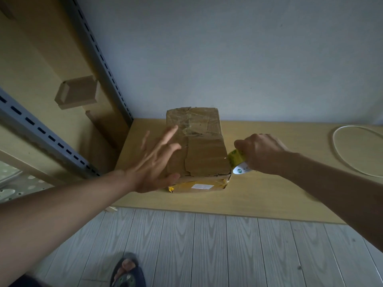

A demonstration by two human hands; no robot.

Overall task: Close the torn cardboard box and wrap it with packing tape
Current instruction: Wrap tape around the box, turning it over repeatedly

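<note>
A worn brown cardboard box (204,146) stands on a low wooden platform (259,195), its top flaps down and covered with old clear tape. A white label and yellow tape scraps show on its near side. My left hand (154,162) is spread flat, fingers straight and blurred, over the box's left top edge. My right hand (261,154) grips a roll of packing tape (238,161) against the box's right near corner; most of the roll is hidden by the fingers.
A grey slotted metal rack post (99,59) and wooden panels stand at the left, beside the box. A white cord loop (352,150) lies on the platform at the right. Grey plank floor (207,245) and my sandalled foot (127,270) are below.
</note>
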